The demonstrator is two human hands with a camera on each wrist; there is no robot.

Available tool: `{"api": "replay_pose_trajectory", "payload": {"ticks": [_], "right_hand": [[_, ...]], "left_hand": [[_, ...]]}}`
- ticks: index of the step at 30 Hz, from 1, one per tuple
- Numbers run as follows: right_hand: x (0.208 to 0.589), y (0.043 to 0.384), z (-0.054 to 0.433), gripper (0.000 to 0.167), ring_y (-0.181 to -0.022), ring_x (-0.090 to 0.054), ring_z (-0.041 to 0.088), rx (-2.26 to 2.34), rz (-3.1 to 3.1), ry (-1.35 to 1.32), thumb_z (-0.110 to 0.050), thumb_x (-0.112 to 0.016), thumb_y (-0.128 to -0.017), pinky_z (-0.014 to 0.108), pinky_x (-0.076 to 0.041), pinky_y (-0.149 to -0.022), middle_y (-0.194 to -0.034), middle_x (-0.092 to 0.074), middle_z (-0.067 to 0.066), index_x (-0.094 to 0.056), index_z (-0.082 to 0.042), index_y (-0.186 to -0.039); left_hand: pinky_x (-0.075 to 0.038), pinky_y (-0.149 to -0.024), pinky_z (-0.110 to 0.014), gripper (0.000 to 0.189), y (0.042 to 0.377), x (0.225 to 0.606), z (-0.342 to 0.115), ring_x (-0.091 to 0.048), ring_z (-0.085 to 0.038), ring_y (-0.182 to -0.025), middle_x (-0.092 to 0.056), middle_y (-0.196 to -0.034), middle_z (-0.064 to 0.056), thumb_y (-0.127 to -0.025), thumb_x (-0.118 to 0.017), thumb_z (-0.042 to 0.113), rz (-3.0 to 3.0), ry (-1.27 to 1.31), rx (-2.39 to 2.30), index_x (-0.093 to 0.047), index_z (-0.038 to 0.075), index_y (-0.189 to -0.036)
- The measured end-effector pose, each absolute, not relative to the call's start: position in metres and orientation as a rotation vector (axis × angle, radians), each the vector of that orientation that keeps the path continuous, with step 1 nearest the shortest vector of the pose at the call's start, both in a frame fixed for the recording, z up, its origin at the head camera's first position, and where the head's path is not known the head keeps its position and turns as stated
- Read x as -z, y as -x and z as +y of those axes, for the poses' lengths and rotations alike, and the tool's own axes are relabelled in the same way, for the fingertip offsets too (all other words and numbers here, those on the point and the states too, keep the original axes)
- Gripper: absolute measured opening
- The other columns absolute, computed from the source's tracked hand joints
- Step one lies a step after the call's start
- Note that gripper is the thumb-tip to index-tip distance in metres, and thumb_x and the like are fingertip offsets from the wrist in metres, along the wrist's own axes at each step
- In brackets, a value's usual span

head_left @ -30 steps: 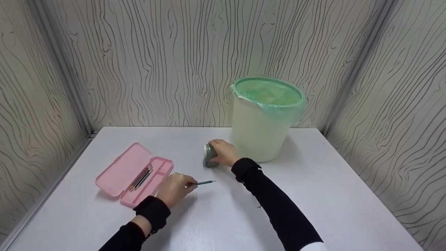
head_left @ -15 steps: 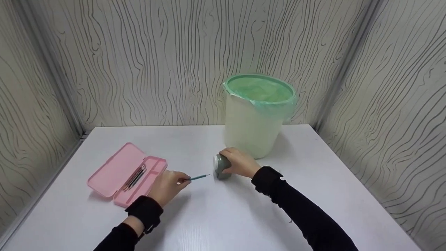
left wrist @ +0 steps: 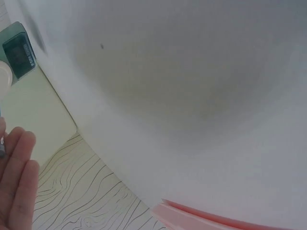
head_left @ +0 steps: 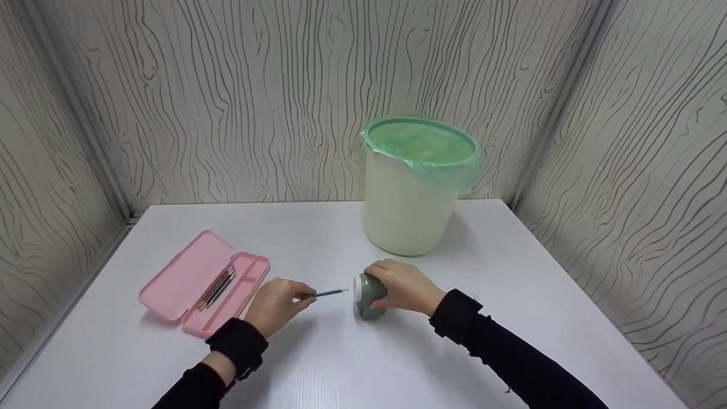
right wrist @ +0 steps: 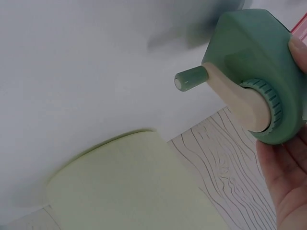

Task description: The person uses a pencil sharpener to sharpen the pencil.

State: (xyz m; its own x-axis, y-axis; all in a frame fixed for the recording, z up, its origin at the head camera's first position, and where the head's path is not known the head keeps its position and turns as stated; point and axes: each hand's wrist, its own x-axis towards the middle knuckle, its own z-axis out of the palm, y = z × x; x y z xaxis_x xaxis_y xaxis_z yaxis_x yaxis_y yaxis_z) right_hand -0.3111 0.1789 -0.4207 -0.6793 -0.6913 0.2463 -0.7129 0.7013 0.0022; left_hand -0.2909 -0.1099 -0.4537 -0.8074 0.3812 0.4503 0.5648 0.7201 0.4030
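In the head view my left hand (head_left: 278, 304) pinches a blue-green pencil (head_left: 331, 293) between thumb and fingers, its tip pointing right. Just beyond that tip is a green hand-crank pencil sharpener (head_left: 370, 294), its pale round front facing the pencil, with a small gap between them. My right hand (head_left: 406, 287) grips the sharpener from above and the right. The right wrist view shows the crank handle (right wrist: 235, 98) on the sharpener's back, untouched by fingers. In the left wrist view only part of my left hand (left wrist: 18, 179) appears at the edge.
An opened pink pencil case (head_left: 184, 281) lies at the left, with several pencils (head_left: 217, 288) in its long compartment. Behind my right hand stands a tall pale bin (head_left: 406, 204) with a green rim and liner. Patterned panels (head_left: 255, 102) enclose the white table (head_left: 341, 363).
My right hand has brought the sharpener toward the front and slightly right, turning its front toward the pencil. My left hand still pinches the pencil and has shifted only a little.
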Motion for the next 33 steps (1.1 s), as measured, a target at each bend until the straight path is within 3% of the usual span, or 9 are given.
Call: {"api": "replay_pose_trajectory", "payload": {"ticks": [8,23,33], "right_hand": [[0.426,0.298,0.175,0.057,-0.105,-0.07,0.019,-0.064,-2.675,-1.145,-0.033,-0.091,-0.077,0.032,-0.06,-0.088,-0.115,-0.073,0.005,-0.067,-0.007,-0.121],[0.429,0.291,0.173,0.058,-0.108,-0.069,0.019,-0.077,-2.699,-1.147,-0.034,-0.089,-0.079,0.032,-0.06,-0.091,-0.119,-0.072,0.005,-0.065,-0.007,-0.125],[0.427,0.292,0.182,0.071,-0.12,-0.067,0.025,-0.164,-2.761,-1.155,-0.036,-0.088,-0.081,0.038,-0.058,-0.098,-0.131,-0.069,0.01,-0.06,-0.003,-0.137]], "left_hand": [[-0.061,-0.073,-0.03,0.008,0.286,0.454,-0.107,-0.077,-0.011,-0.078,-0.081,-0.085,-0.002,-0.086,-0.081,0.01,-2.608,0.839,0.784,-0.083,0.011,-0.094],[-0.062,-0.074,-0.032,0.009,0.287,0.46,-0.1,-0.076,-0.012,-0.078,-0.081,-0.086,-0.003,-0.085,-0.082,0.009,-2.637,0.913,0.835,-0.083,0.009,-0.094],[-0.061,-0.075,-0.031,0.01,0.288,0.46,-0.096,-0.076,-0.011,-0.078,-0.081,-0.086,-0.003,-0.085,-0.082,0.01,-2.637,0.937,0.815,-0.083,0.009,-0.094]]}}
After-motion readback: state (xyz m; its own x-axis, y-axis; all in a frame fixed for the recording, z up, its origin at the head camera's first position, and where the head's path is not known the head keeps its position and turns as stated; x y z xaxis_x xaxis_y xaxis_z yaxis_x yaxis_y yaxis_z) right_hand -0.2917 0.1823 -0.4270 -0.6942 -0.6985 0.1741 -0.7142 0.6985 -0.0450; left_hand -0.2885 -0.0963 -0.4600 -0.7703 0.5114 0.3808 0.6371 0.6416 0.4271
